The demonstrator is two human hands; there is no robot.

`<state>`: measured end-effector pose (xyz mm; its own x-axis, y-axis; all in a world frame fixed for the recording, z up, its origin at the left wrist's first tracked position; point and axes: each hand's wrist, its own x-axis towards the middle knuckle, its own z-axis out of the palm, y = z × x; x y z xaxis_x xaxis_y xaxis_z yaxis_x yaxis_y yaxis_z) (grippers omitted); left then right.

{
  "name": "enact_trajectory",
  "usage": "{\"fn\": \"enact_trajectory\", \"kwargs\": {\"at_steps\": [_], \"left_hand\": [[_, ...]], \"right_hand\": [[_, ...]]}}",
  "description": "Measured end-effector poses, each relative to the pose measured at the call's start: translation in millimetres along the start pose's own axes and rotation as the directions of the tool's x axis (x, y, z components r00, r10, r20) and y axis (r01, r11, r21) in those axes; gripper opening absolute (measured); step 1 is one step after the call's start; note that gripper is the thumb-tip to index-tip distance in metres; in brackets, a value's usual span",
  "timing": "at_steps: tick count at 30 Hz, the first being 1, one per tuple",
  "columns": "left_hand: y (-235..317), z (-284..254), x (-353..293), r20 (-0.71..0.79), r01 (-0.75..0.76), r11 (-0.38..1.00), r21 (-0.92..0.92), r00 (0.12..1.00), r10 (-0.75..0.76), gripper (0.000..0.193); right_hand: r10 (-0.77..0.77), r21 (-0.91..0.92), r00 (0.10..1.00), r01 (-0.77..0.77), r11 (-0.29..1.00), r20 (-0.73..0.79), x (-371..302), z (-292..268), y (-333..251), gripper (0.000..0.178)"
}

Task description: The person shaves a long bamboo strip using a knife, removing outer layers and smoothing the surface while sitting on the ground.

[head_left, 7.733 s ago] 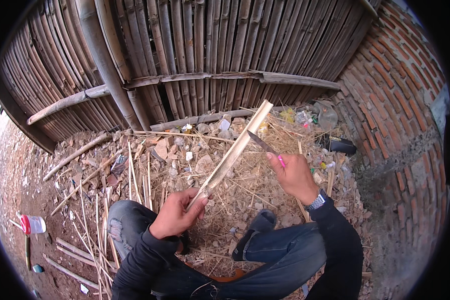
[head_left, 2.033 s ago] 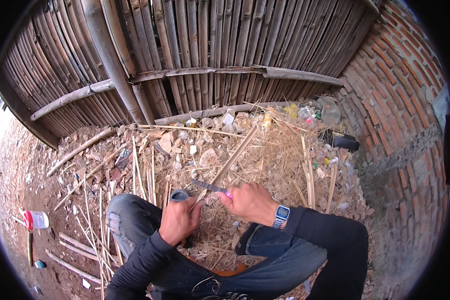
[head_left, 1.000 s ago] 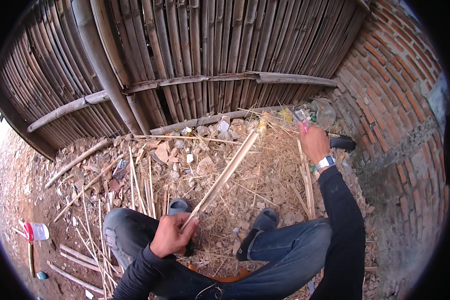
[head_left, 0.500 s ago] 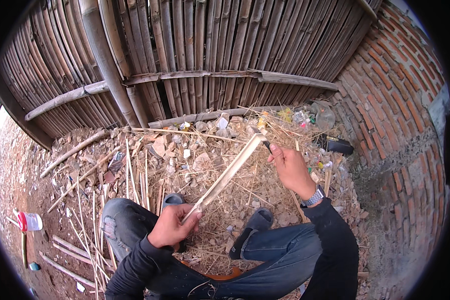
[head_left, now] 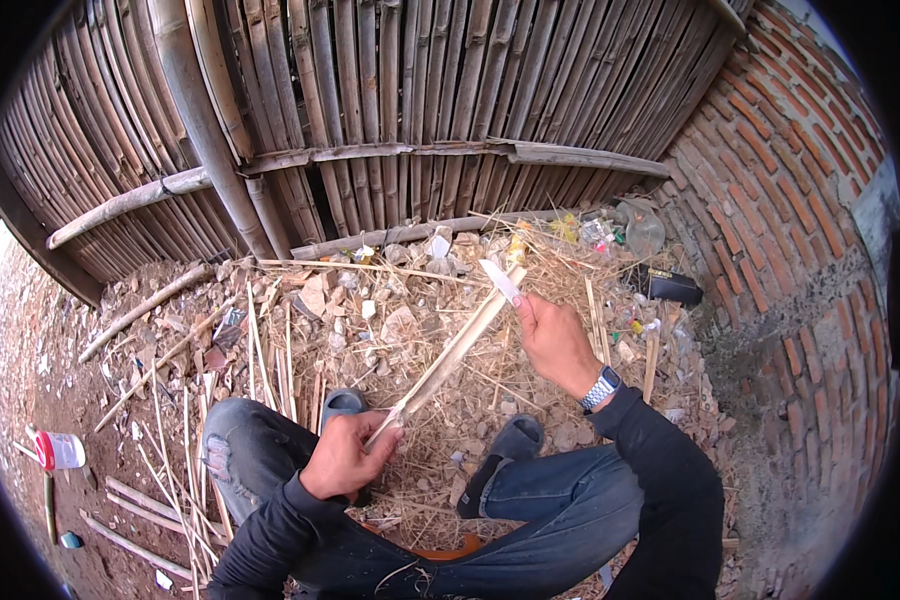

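Okay, we're holding a split bamboo strip (head_left: 462, 340) over rubble (head_left: 400, 322), left hand (head_left: 345, 455) gripping its near end, right hand (head_left: 558, 340) clutching a knife (head_left: 500, 280); we're guessing light, stiff, splintery bamboo, safest held there.

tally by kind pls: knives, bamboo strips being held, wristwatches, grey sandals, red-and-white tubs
Knife: 1
Held bamboo strip: 1
Wristwatch: 1
Grey sandals: 2
Red-and-white tub: 1
Total: 6
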<state>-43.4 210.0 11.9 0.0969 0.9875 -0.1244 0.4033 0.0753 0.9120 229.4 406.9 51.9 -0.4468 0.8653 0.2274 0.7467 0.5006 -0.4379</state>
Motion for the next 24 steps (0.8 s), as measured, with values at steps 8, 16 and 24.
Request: {"fn": "enact_trajectory", "kwargs": {"at_steps": [8, 16, 24], "left_hand": [[-5.7, -1.1, 1.9, -0.012, 0.102, 0.991, -0.090, 0.995, -0.104, 0.028], [3.1, -5.8, 1.5, 0.066, 0.167, 0.943, -0.286, 0.986, -0.154, 0.030], [2.0, -6.0, -1.3, 0.053, 0.181, 0.935, -0.305, 0.983, -0.173, 0.029]], "right_hand": [[-0.165, 0.171, 0.952, 0.123, 0.978, 0.258, -45.0, 25.6, -64.1, 0.032], [-0.028, -0.003, 0.985, 0.028, 1.000, -0.168, 14.3, -13.3, -3.7, 0.037], [0.019, 0.126, 1.000, -0.018, 0.992, -0.010, 1.7, -0.4, -10.9, 0.038]]}}
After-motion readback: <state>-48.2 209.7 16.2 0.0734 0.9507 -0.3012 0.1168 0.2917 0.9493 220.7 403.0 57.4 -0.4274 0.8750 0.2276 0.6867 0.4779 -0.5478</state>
